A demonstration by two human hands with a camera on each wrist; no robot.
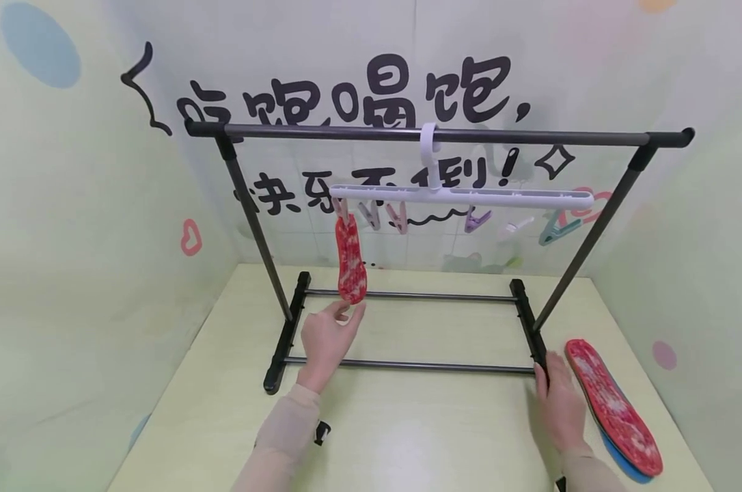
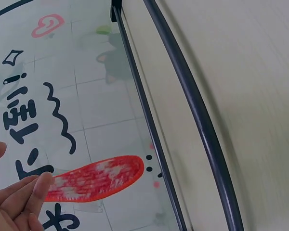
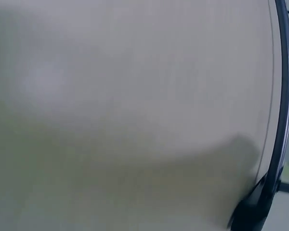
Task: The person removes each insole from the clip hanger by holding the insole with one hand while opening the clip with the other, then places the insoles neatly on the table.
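Observation:
A red marbled insole (image 1: 351,263) hangs upright from a pink clip (image 1: 340,207) at the left end of a white clip hanger (image 1: 506,198). My left hand (image 1: 329,338) is just below its lower end in the head view, fingers loosely bent. In the left wrist view, the fingers (image 2: 41,190) overlap the hanging insole. My right hand (image 1: 561,403) grips the front end of the right black foot of the garment rack (image 1: 527,321), thumb on the inner side. Only a sliver of that hand enters the right wrist view.
Beside my right hand lies another red insole (image 1: 613,410) with a blue underside. Several more clips, including a purple clip (image 1: 477,219) and a teal clip (image 1: 557,229), hang from the hanger. Two thin crossbars join the rack's feet on the pale table (image 1: 408,437). Printed walls enclose it.

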